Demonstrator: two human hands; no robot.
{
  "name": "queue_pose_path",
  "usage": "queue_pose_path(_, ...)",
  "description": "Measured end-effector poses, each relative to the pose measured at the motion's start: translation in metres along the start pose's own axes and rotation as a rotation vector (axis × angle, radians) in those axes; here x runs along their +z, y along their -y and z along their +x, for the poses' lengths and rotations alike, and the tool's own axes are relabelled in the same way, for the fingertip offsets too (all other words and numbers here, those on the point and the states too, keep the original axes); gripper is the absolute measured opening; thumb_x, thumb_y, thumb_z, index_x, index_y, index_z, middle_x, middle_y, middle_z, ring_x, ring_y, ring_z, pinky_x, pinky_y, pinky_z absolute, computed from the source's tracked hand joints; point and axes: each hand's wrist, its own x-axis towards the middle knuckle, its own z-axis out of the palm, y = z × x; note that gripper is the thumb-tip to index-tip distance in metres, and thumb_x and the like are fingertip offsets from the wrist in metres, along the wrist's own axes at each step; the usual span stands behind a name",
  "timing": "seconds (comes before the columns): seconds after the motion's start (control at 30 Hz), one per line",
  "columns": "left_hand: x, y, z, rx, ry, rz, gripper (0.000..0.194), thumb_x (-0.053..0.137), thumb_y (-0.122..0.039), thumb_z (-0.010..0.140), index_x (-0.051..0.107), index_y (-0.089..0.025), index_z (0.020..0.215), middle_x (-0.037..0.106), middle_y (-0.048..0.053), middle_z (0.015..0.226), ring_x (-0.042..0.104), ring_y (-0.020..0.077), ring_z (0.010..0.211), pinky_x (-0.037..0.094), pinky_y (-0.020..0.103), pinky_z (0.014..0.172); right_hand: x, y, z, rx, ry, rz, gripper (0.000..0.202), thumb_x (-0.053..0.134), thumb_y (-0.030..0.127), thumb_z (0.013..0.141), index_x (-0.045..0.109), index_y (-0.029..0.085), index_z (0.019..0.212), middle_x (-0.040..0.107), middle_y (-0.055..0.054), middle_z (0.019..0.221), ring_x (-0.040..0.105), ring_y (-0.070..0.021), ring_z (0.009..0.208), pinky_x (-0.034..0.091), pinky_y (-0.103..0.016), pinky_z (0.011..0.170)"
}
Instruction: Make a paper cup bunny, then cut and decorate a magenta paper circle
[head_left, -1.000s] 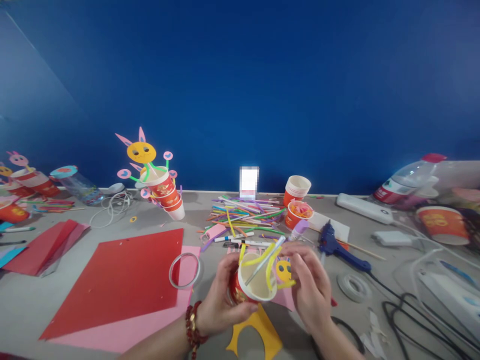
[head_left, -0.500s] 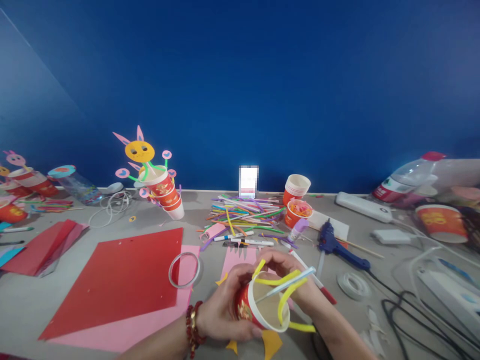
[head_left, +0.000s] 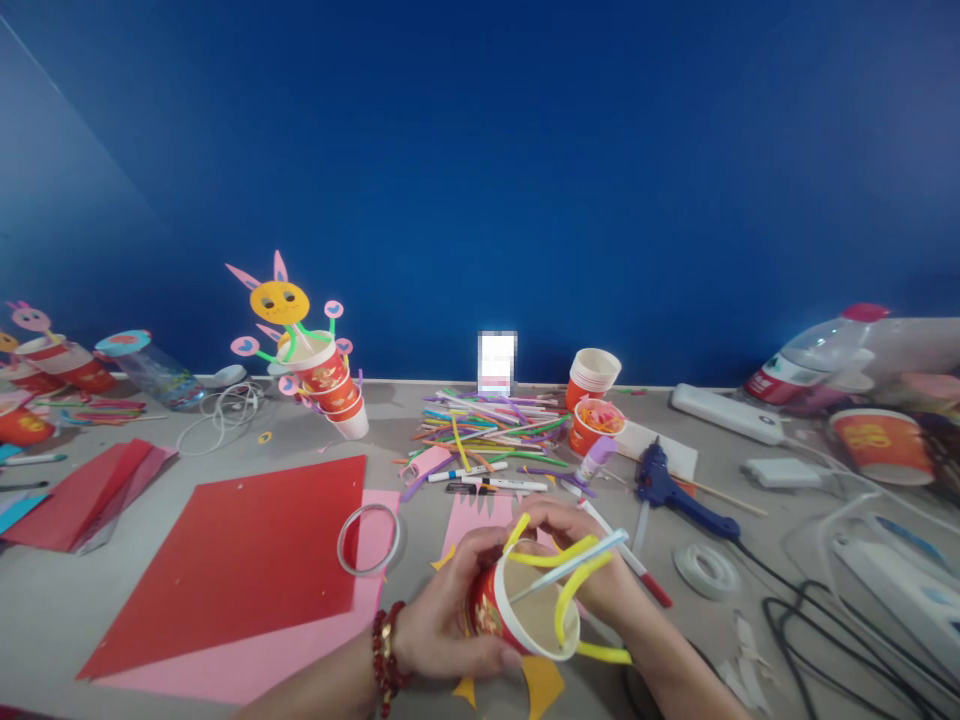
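A red paper cup (head_left: 491, 612) lies tilted in my left hand (head_left: 442, 620), whose thumb and fingers wrap round its side, with its white-rimmed mouth facing up and right. Yellow pipe cleaners (head_left: 574, 552) and a pale blue stick (head_left: 585, 560) stick out of the cup. Behind the cup's far side is my right hand (head_left: 559, 520), bent round it; its fingertips are hidden by the cup. Under the hands lie pink paper (head_left: 469, 520) and yellow paper scraps (head_left: 541, 685).
Red paper (head_left: 247, 550) and a tape ring (head_left: 367, 540) lie left. A decorated cup figure (head_left: 315, 375) stands behind them. Pipe cleaners (head_left: 495, 430) and markers (head_left: 504, 484) lie ahead. A blue glue gun (head_left: 682, 500), clear tape (head_left: 706, 570) and black cables are right.
The cup and the stick in it have shifted very slightly, and the stick's tip is a little further left. Both hands stay around the cup.
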Motion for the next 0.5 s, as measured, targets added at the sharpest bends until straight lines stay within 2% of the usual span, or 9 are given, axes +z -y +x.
queue_pose_path(0.5, 0.0037, -0.003, 0.0018, -0.012, -0.009, -0.075, 0.078, 0.076, -0.034, 0.076, 0.035, -0.027, 0.142, 0.046, 0.015, 0.137, 0.045, 0.0345, 0.127, 0.035, 0.052, 0.104, 0.0002, 0.0015, 0.0011, -0.047, -0.022, -0.098, 0.019, 0.064, 0.034, 0.088, 0.07, 0.021, 0.075, 0.069, -0.003, 0.072, 0.063, -0.0189, 0.065, 0.051, -0.028, 0.06)
